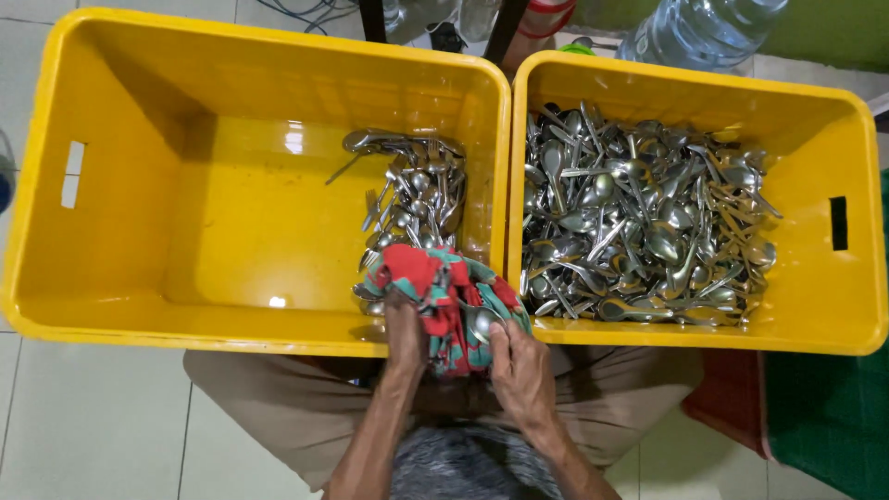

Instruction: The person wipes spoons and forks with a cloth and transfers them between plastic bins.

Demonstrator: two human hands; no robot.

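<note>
The fingers of the right hand (524, 372) curl around a spoon (483, 323) whose bowl pokes out of a red and green cloth (443, 294); the thumb presses the fabric against the metal, so that hand is clamped on spoon and cloth together. The left hand (406, 335) grips the same cloth from the other side, its fingers buried in the folds and closed on the fabric. Both hands sit close together, almost touching, right over the front rims where two bins meet.

The cloth bunches up between the hands and spills forward over the near edge of the left bin (111, 315), a big yellow plastic tub. Just behind the cloth, in that tub's right-hand corner, lies a small pile of cutlery (412, 199), forks and spoons mixed, leaning against the wall. The tub's floor beside it is bare yellow plastic.

The right bin (833, 315), the same yellow kind, stands touching the first, side by side. It holds a far larger heap of cutlery (639, 227), mostly spoons, spread nearly wall to wall.

The person sits behind the bins with knees apart, in tan trousers (278, 407), both forearms coming up from below. The floor (83, 426) is pale tile. Beyond the right bin a clear water jug (699, 30) stands, and at the near right a green crate (829, 412) sits on the floor.
</note>
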